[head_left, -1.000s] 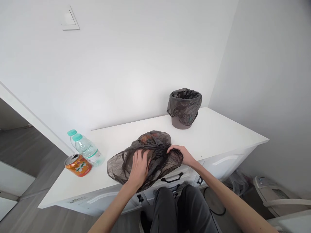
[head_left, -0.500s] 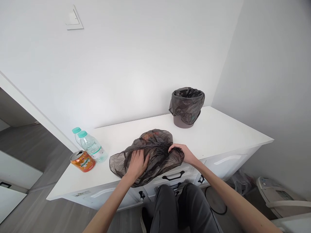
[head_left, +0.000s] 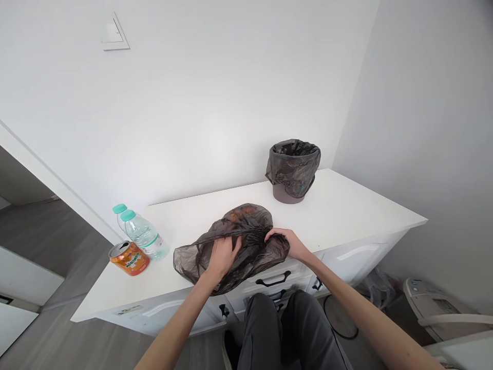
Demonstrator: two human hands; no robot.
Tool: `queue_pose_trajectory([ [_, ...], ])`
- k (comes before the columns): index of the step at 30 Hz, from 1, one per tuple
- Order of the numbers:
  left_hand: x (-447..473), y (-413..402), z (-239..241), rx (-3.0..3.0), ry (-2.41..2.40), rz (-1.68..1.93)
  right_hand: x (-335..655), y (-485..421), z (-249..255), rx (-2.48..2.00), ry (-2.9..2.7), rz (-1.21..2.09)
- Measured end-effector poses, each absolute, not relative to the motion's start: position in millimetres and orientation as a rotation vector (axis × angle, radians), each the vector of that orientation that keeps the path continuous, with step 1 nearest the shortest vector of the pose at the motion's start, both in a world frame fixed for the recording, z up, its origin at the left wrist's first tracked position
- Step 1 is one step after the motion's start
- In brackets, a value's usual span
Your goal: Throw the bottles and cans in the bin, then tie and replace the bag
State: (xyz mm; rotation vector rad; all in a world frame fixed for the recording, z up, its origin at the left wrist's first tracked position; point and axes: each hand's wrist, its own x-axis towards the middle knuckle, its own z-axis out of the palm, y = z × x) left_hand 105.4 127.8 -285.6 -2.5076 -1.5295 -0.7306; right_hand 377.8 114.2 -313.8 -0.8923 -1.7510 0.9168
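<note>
A filled dark grey plastic bag [head_left: 246, 226] lies on the white cabinet top [head_left: 346, 210], its loose end spread toward the front edge. My left hand [head_left: 222, 255] lies on the bag's loose plastic, fingers curled into it near the gathered neck. At the right end of that neck my right hand [head_left: 288, 242] is closed, pinching the bunched plastic. Something orange shows faintly through the bag's far side.
A small bin [head_left: 292, 172] lined with a dark bag stands at the back right of the top. At the left lie two clear water bottles [head_left: 141, 235] with teal caps and an orange drink can [head_left: 128, 258]. Drawer handles sit below the front edge.
My left hand has slid a little right along the bag toward the gathered neck and curled its fingers. The right hand keeps its pinch in place.
</note>
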Motion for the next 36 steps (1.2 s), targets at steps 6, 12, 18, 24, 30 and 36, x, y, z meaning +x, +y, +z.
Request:
queue_pose_trajectory([
  [6, 135, 144, -277, -2.452, -1.649, -0.506, 378, 116, -315, -0.912, -1.738, 0.918],
  [12, 131, 177, -268, -2.543, -1.667, -0.490, 377, 117, -313, -0.925, -1.740, 0.925],
  [18, 128, 184, -274, -2.613, -1.623, -0.575, 376, 117, -309, -0.921, -1.743, 0.920],
  [24, 134, 186, -283, -2.593, -1.612, -0.716, 377, 118, -314, -0.924, -1.747, 0.916],
  [30, 135, 184, -287, -2.571, -1.656, -0.753, 375, 115, -311, -0.925, -1.744, 0.914],
  [36, 119, 167, -285, -2.592, -1.653, -0.782, 375, 114, -311, -0.930, -1.739, 0.902],
])
